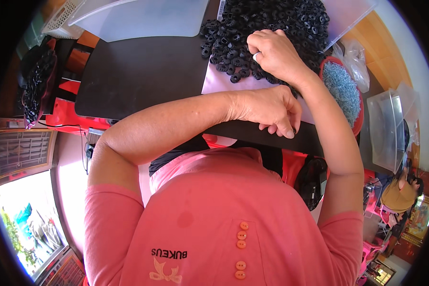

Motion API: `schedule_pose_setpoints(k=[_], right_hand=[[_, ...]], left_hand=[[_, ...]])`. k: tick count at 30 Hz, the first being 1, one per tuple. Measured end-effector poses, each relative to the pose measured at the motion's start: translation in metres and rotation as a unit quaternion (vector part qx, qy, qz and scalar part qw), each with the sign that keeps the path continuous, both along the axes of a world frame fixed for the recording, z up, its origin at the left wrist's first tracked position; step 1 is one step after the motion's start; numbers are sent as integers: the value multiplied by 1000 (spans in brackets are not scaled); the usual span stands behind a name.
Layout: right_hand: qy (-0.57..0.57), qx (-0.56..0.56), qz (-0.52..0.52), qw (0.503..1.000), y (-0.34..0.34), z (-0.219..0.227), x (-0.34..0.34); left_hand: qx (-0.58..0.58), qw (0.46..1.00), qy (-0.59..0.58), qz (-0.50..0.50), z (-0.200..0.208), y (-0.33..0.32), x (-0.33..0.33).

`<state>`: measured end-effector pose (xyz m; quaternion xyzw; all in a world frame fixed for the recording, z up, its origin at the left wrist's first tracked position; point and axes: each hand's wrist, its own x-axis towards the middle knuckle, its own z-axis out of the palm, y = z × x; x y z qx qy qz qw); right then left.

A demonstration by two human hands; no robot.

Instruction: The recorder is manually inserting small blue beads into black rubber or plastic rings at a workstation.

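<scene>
A large heap of small black plastic pieces with holes (pixel 276 19), resembling cord locks, lies on a pale sheet (pixel 219 81) at the far side of the dark table. My right hand (pixel 274 53), with a ring on one finger, is curled over the near edge of this heap; its fingertips are hidden. Closer to me, my left hand (pixel 271 108) crosses in front of the right forearm with fingers and thumb drawn together. A tiny dark bit shows at its thumb tip, too little to identify.
Right of the heap, a red bowl (pixel 361 107) holds many small light-blue pieces. Beyond it stand a clear plastic bin (pixel 386 131) and a plastic bag (pixel 356 62). A translucent tray (pixel 143 21) sits on the dark table (pixel 138 76) at far left. Another person (pixel 399 194) is at right.
</scene>
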<state>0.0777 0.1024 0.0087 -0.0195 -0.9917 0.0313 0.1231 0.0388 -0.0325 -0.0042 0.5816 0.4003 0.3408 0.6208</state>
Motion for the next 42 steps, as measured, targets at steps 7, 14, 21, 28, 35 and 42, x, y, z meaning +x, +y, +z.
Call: schedule_pose_setpoints(k=[7, 14, 21, 28, 35, 42], right_hand=[[107, -1, 43, 993, 8, -6, 5], [167, -441, -65, 880, 25, 45, 55], [148, -556, -55, 816, 13, 38, 73], [128, -582, -45, 802, 10, 29, 72], [129, -572, -38, 809, 9, 27, 73], [126, -553, -24, 823, 4, 23, 70]], left_hand=[[2, 1000, -28, 11, 1, 2, -2], [24, 941, -164, 295, 11, 10, -26], [8, 904, -164, 396, 10, 15, -38], [45, 905, -104, 410, 8, 17, -39], [61, 909, -47, 410, 12, 16, -35], [72, 918, -22, 390, 10, 13, -35]])
